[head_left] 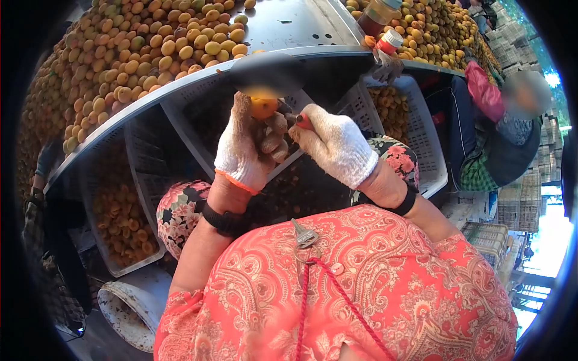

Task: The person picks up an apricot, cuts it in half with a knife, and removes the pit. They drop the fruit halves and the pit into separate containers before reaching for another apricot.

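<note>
My left hand (244, 147), in a white knit glove with worn dark fingertips, grips an orange apricot (264, 107) at the centre of the view. My right hand (337, 144), also gloved in white, holds a small red-handled tool (303, 122) whose tip meets the fruit. Both hands are raised in front of my chest, just below the edge of a metal table (289, 24). A large heap of apricots (126, 54) covers the table's left part.
White plastic crates (421, 132) stand under the table, some holding cut fruit (120, 216). A second pile of apricots (433, 30) and two bottles (379, 15) lie at the table's right. Another person (500, 138) sits at the right. A white bucket (123, 313) is lower left.
</note>
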The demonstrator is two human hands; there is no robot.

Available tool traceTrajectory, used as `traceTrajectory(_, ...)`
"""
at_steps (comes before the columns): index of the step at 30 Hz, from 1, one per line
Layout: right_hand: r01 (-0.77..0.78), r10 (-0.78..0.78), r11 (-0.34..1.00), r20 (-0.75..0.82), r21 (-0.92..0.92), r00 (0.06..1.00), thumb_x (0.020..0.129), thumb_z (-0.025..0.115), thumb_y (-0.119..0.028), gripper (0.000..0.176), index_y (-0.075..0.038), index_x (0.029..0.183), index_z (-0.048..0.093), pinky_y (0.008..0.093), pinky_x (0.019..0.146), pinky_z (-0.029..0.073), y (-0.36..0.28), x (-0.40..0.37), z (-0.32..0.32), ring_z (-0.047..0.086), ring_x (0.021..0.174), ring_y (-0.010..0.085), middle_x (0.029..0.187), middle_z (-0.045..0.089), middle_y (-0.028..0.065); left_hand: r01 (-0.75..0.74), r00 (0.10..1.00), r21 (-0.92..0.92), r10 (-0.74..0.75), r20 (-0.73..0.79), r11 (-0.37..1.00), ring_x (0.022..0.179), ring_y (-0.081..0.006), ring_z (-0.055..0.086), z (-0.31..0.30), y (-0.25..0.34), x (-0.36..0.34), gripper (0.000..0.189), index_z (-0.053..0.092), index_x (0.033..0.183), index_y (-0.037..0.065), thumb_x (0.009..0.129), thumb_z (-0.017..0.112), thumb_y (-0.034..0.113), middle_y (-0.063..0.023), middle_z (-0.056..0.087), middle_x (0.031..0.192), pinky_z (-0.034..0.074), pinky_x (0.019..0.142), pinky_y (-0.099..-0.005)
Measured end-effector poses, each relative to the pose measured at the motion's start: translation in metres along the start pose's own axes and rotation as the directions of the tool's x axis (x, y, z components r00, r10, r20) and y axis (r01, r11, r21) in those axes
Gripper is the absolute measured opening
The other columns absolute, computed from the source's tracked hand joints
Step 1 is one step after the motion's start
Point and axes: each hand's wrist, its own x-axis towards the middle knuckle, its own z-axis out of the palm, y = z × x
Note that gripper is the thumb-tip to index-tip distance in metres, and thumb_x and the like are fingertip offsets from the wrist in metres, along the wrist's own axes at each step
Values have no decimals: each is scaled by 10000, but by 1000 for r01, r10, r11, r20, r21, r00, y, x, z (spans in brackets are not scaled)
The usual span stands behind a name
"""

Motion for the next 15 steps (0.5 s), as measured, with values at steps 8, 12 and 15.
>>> traceTrajectory(8,-32,32,999,36,3,999,959,636,-182,198,-20,954,523,440,588,475,3,-5,11,640,762,442,718,603,227,-135,965,72,148,-217,988,567,-69,397,1,-10,8,484,604,1038,155,880,667,609,23,560,776,311,525,-235)
traceTrajectory(12,-86,87,996,57,-9,995,958,597,-152,161,-14,978,517,465,600,487,3,-5,22,645,774,449,737,626,240,-97,980,77,108,-165,992,586,-65,426,-7,-8,6,476,609,1029,168,874,673,613,32,554,773,323,529,-225)
traceTrajectory(15,-98,99,995,58,-10,993,950,582,-142,157,-10,999,513,489,609,496,2,-7,31,648,777,452,750,638,249,-85,945,110,115,-306,990,602,-58,457,5,-10,1,492,619,998,175,858,674,643,38,549,763,327,529,-216)
